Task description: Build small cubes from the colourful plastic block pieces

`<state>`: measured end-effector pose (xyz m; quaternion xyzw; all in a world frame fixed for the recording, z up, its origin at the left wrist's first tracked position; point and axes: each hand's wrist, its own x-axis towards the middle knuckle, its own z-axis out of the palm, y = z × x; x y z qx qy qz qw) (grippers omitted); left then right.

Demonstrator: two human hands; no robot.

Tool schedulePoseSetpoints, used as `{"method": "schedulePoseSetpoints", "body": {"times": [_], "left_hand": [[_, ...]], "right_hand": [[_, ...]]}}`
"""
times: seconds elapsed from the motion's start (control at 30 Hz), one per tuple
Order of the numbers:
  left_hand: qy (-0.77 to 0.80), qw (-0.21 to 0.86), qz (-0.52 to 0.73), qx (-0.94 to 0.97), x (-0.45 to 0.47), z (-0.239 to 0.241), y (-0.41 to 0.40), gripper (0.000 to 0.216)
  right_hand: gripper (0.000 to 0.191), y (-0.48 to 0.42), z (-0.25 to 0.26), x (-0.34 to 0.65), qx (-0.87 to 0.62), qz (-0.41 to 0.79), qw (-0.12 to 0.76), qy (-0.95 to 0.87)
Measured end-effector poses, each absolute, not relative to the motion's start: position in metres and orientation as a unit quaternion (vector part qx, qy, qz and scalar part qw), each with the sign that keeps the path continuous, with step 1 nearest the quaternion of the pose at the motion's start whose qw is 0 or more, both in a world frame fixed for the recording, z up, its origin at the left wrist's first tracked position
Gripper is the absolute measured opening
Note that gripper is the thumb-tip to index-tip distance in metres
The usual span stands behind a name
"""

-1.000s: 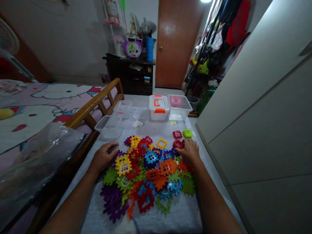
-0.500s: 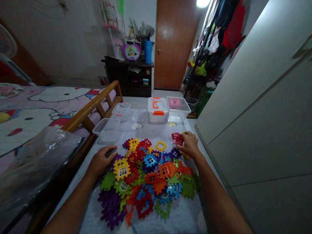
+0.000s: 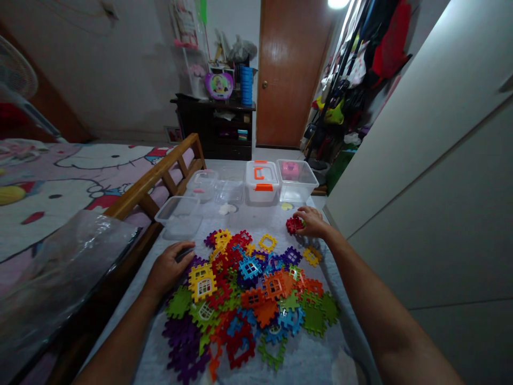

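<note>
"What's nearest?"

"The purple tiles point(image 3: 185, 347), at the near left of the pile point(image 3: 253, 298), on the cloth-covered table point(image 3: 300, 353)."

"And the left hand point(image 3: 170, 267)?"

"Against the pile's left edge, thumb and fingers bent. It's too dark between them to tell whether it holds anything."

"Anything on the pile's other side?"

"A yellow tile point(image 3: 311, 256), flat, just beyond the far right corner. It's nearer the right hand point(image 3: 311, 221) than the left."

"So where's the right hand?"

"Past the yellow tile, clear of the pile. Its fingers are drawn in narrow, holding the red tile point(image 3: 294, 225) by the right side. A bit of green point(image 3: 303, 224) shows under the fingertips."

"Which way does the red tile lie from that hand?"

"Directly left, at the fingertips. It's roughly square, so there's no long axis to speak of. One tile or a stack, I can't tell. The left hand is well apart from it."

"Containers?"

"Beyond the left hand, a clear tub point(image 3: 181, 227), nothing seen in it. Farther off, a lidded box point(image 3: 262, 195) with orange clips; its contents don't show. Right of that, an open box point(image 3: 298, 190)."

"With something pink point(image 3: 290, 169)?"

"Yes, at its far side; inside or behind, I can't tell."
</note>
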<state>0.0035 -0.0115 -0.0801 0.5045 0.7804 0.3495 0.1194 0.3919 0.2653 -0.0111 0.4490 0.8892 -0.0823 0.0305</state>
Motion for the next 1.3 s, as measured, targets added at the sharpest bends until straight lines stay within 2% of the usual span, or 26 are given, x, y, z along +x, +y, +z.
{"method": "schedulePoseSetpoints", "body": {"times": [0.3,0.43,0.5,0.63,0.7,0.83,0.97,1.13,1.3], "left_hand": [[0.777,0.122,0.358,0.502,0.003,-0.082,-0.011,0.051],[0.775,0.122,0.363,0.503,0.004,-0.082,-0.012,0.051],[0.775,0.122,0.362,0.503,0.004,-0.081,-0.012,0.049],[0.777,0.120,0.353,0.507,0.005,-0.079,-0.012,0.047],[0.776,0.116,0.355,0.508,0.005,-0.079,-0.012,0.047],[0.774,0.111,0.355,0.512,0.007,-0.077,-0.012,0.047],[0.772,0.108,0.358,0.513,0.008,-0.076,-0.012,0.046],[0.773,0.104,0.362,0.510,0.009,-0.077,-0.011,0.045],[0.768,0.106,0.372,0.511,0.008,-0.079,-0.011,0.044]], "right_hand": [[0.059,0.267,-0.015,0.392,0.448,-0.079,0.048,0.889],[0.071,0.263,-0.010,0.394,0.463,-0.073,0.044,0.882],[0.075,0.254,-0.004,0.396,0.468,-0.062,0.013,0.881],[0.052,0.219,0.004,0.393,0.453,-0.065,-0.113,0.882],[0.041,0.197,0.001,0.386,0.412,-0.112,-0.129,0.895],[0.035,0.165,-0.015,0.365,0.329,-0.184,-0.092,0.922],[0.040,0.158,-0.024,0.345,0.345,-0.155,-0.052,0.924],[0.028,0.162,-0.021,0.334,0.363,-0.134,0.008,0.922],[0.032,0.158,-0.017,0.328,0.440,-0.061,0.039,0.895]]}}
